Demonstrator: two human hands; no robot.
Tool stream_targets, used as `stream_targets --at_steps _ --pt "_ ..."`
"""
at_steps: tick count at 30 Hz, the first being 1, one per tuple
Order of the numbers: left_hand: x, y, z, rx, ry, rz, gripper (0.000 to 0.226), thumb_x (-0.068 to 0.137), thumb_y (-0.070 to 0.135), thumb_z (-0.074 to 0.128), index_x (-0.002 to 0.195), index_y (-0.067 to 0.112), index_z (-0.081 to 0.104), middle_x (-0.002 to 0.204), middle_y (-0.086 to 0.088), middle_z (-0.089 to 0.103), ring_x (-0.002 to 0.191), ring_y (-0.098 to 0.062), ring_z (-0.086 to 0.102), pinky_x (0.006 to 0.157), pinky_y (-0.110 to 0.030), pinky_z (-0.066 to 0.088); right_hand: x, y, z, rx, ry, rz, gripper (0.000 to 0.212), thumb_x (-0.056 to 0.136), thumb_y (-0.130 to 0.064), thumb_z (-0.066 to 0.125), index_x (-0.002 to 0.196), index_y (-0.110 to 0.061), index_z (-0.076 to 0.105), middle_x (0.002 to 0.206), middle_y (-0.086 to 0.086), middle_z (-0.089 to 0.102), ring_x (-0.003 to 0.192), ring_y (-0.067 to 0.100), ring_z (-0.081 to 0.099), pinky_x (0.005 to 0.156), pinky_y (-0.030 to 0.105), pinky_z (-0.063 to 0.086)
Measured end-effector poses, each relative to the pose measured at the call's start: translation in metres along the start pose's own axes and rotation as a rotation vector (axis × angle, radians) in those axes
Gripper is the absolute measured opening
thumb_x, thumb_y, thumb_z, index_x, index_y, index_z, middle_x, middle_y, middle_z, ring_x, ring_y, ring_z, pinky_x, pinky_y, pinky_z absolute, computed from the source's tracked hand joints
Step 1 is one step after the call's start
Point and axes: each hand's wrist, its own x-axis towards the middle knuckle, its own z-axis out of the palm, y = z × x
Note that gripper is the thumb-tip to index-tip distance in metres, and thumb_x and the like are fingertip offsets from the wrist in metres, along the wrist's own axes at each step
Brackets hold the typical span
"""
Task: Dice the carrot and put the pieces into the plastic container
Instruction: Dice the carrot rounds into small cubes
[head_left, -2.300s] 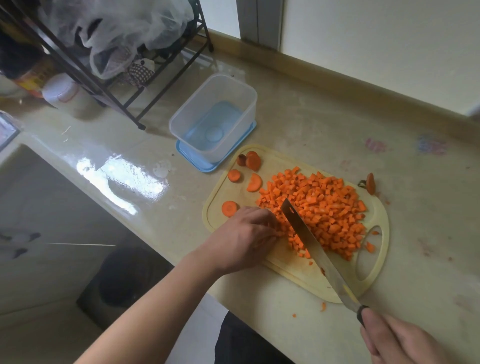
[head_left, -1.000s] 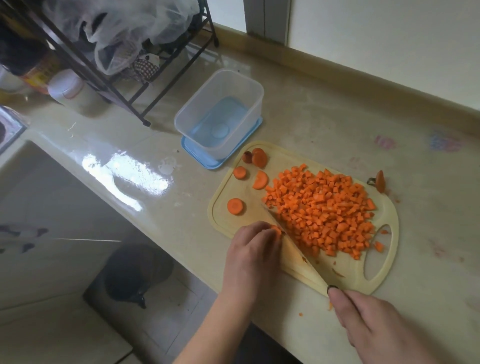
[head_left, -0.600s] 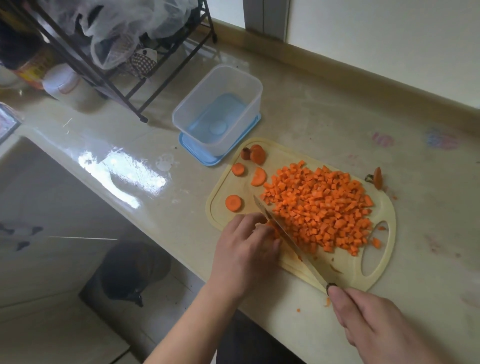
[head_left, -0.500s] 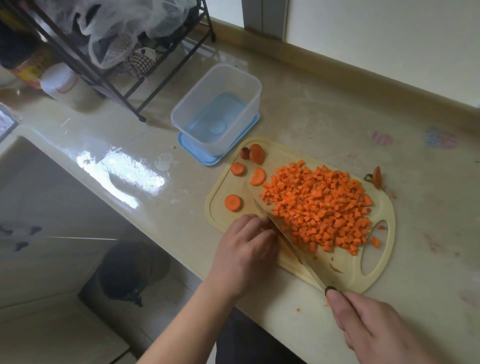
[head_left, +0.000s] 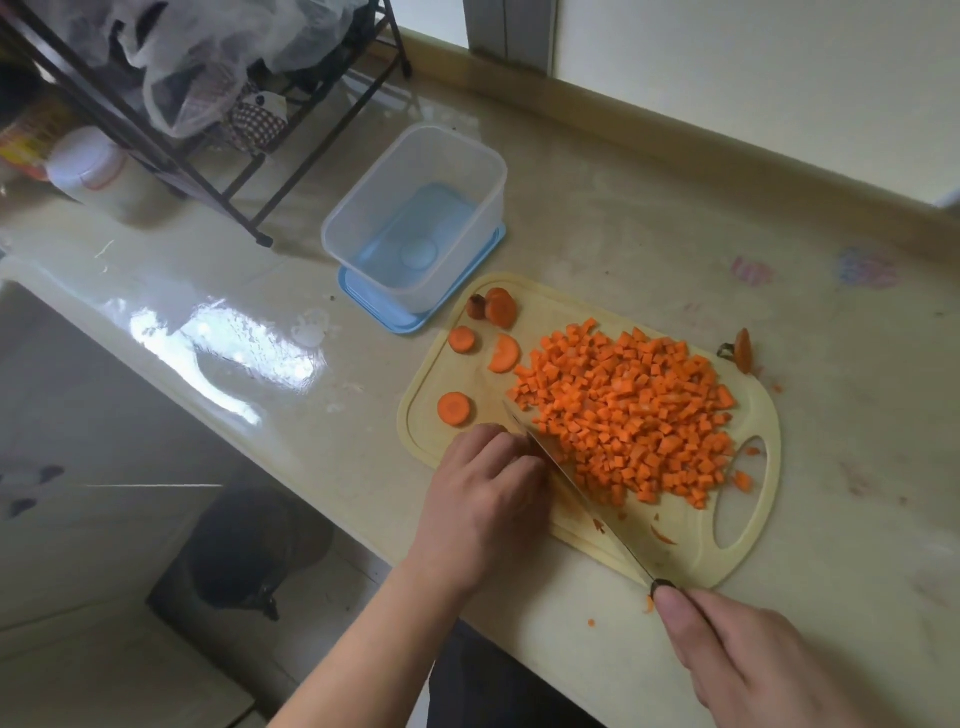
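Dicing step nearly done: right hand (head_left: 769, 670) gripping steel kitchen knife (head_left: 582, 499), blade down on pale yellow plastic cutting board (head_left: 691, 558); left hand (head_left: 488, 499), curled, steadying a hidden piece. Heaped orange carrot cubes (head_left: 634, 415) beside. Clear plastic container (head_left: 415, 223) empty. Next, likely: dicing remaining round carrot slices (head_left: 454, 409), then transferring.

The cutting board (head_left: 748, 551) lies on the worktop (head_left: 597, 218), carrying the heap of diced carrot (head_left: 628, 415). At the heap's ten o'clock lie the carrot slices (head_left: 457, 364); farther that way stands the plastic container (head_left: 415, 223), apparently on its lid (head_left: 395, 317). At the heap's seven o'clock the knife (head_left: 582, 499) runs between left hand (head_left: 488, 504) and right hand (head_left: 758, 660).
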Motion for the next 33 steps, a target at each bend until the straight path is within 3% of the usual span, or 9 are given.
stream_targets --at_steps 3,6,12,15,17,19,24,29,33 --pt "0.001 0.0 0.001 -0.041 0.005 0.002 0.005 0.088 0.006 0.072 0.091 0.003 0.075 0.096 -0.009 0.069 0.091 -0.028 0.062 0.075 -0.039 0.053 0.0 0.003 0.004 -0.006 0.049 -0.006 0.09 0.058 -0.096 0.011 0.073 -0.019 0.056 0.062 -0.007 0.064 0.064 0.003 0.058 0.061 0.017 0.043" --pt "0.0 0.0 0.002 -0.095 0.018 -0.018 0.007 0.085 0.002 0.074 0.092 0.002 0.076 0.099 -0.009 0.07 0.096 -0.026 0.064 0.081 -0.035 0.055 0.002 0.009 0.012 -0.045 0.069 -0.003 0.109 0.047 -0.1 -0.005 0.082 -0.022 0.062 0.079 -0.004 0.069 0.079 -0.004 0.06 0.07 0.016 0.045" --pt "0.0 -0.001 0.003 -0.085 0.028 -0.025 0.008 0.083 0.002 0.078 0.091 0.004 0.076 0.097 -0.008 0.07 0.095 -0.025 0.063 0.083 -0.034 0.054 0.027 -0.001 0.015 -0.04 0.003 -0.138 0.085 0.065 -0.091 0.005 0.062 -0.018 0.05 0.075 -0.016 0.062 0.068 0.007 0.058 0.059 0.025 0.041" --pt "-0.002 -0.002 0.001 -0.064 0.04 -0.001 0.007 0.084 0.003 0.079 0.09 0.004 0.075 0.094 -0.008 0.068 0.093 -0.026 0.062 0.081 -0.036 0.053 0.026 -0.005 0.005 -0.004 0.023 -0.143 0.075 0.077 -0.076 0.021 0.061 -0.009 0.051 0.055 -0.007 0.057 0.056 0.011 0.055 0.056 0.024 0.038" --pt "-0.004 -0.002 0.001 -0.048 0.037 0.004 0.006 0.086 0.004 0.079 0.091 0.004 0.076 0.095 -0.009 0.068 0.094 -0.028 0.062 0.083 -0.037 0.053 0.021 -0.005 0.002 -0.005 0.014 -0.138 0.067 0.089 -0.065 0.031 0.062 -0.006 0.05 0.052 -0.002 0.053 0.054 0.011 0.052 0.055 0.024 0.038" --pt "-0.006 -0.003 0.001 -0.05 0.027 0.007 0.007 0.086 0.005 0.078 0.093 0.003 0.076 0.098 -0.009 0.069 0.095 -0.029 0.063 0.084 -0.038 0.054 0.015 -0.004 0.003 -0.008 -0.006 -0.114 0.058 0.086 -0.056 0.032 0.063 -0.007 0.049 0.055 0.001 0.054 0.057 0.011 0.053 0.057 0.025 0.039" --pt "-0.006 -0.003 0.0 -0.085 0.004 -0.014 0.01 0.093 0.008 0.069 0.097 0.002 0.076 0.103 -0.01 0.07 0.096 -0.027 0.063 0.084 -0.037 0.053 0.003 -0.004 0.003 0.011 -0.05 -0.051 0.056 0.077 -0.063 0.027 0.062 -0.013 0.046 0.063 -0.007 0.06 0.063 0.008 0.056 0.058 0.02 0.039" --pt "-0.007 -0.003 0.002 -0.114 0.029 -0.031 0.011 0.085 -0.001 0.078 0.096 0.002 0.077 0.105 -0.008 0.072 0.099 -0.026 0.065 0.086 -0.034 0.055 0.007 0.005 0.01 -0.035 0.0 -0.1 0.097 0.058 -0.096 -0.001 0.071 -0.019 0.056 0.084 -0.019 0.064 0.076 -0.002 0.059 0.067 0.015 0.044" --pt "-0.008 -0.003 0.001 -0.106 0.028 -0.021 0.012 0.084 -0.001 0.079 0.095 0.002 0.077 0.103 -0.008 0.071 0.097 -0.027 0.065 0.085 -0.034 0.055 0.022 0.002 0.017 -0.028 -0.011 -0.148 0.087 0.064 -0.092 0.001 0.059 -0.02 0.047 0.065 -0.002 0.061 0.067 0.008 0.057 0.057 0.022 0.039"
